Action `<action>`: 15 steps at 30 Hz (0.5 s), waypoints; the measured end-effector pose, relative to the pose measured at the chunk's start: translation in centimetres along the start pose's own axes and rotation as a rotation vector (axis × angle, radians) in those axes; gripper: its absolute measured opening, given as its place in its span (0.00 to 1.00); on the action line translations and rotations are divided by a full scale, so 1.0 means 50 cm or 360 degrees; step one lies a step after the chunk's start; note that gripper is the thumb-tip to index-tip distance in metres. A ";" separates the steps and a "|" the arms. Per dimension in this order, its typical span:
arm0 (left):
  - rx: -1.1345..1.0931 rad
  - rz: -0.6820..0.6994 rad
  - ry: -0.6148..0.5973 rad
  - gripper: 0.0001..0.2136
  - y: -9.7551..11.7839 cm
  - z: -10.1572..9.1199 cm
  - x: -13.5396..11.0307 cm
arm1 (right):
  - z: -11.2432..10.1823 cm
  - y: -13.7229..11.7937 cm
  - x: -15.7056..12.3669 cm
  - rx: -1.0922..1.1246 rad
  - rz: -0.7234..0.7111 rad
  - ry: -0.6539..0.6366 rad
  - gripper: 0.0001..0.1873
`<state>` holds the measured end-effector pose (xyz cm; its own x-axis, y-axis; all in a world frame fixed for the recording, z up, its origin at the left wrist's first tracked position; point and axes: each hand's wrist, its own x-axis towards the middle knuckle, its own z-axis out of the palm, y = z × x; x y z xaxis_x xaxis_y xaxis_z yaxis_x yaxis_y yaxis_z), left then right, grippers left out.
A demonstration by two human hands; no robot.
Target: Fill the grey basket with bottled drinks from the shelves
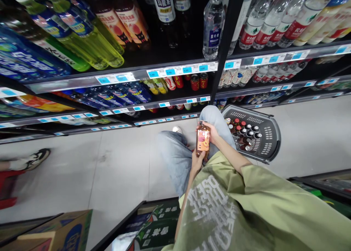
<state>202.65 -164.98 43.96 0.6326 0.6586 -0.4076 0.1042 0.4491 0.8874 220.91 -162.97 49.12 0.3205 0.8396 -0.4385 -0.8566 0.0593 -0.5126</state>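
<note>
Upright before my knees is a bottle of amber drink (203, 139) with a peach-coloured label and a dark cap. My left hand (197, 159) is closed around its lower end. Near the cap, my right hand (212, 132) grips the bottle's upper right side. Some fingers of both hands are hidden behind it. A dark grey shopping basket (270, 143) stands on the floor to the right of my knee. Inside it are several capped bottles (244, 130).
Ahead, a drink shelf (175, 69) holds water bottles (214, 28), tea bottles (131, 22) and cans (199, 81). A person's shoe (38, 159) and a red stool-like object (8, 189) are at left. Behind me are cartons (63, 232) and green packs (156, 232).
</note>
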 end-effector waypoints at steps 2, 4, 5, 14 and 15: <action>-0.0002 0.0017 0.0019 0.32 0.000 0.002 0.000 | -0.001 0.001 0.002 0.0021 0.0004 0.0018 0.16; -0.0001 0.0013 0.0033 0.31 -0.002 0.002 0.000 | -0.002 0.001 0.004 0.0044 0.0008 0.0041 0.16; 0.0002 0.0010 0.0039 0.30 -0.003 0.002 0.001 | -0.003 0.002 0.005 0.0052 0.0012 0.0051 0.16; 0.0098 0.0063 0.0140 0.30 0.002 0.000 0.006 | -0.004 0.006 0.009 0.0081 0.0000 0.0091 0.16; 0.0145 0.0086 0.0172 0.30 0.003 0.001 0.006 | -0.004 0.007 0.009 0.0083 -0.0015 0.0105 0.15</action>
<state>202.88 -164.74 43.99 0.5535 0.7435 -0.3753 0.1449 0.3578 0.9225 220.86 -162.66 48.60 0.3529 0.8018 -0.4823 -0.8728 0.0964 -0.4784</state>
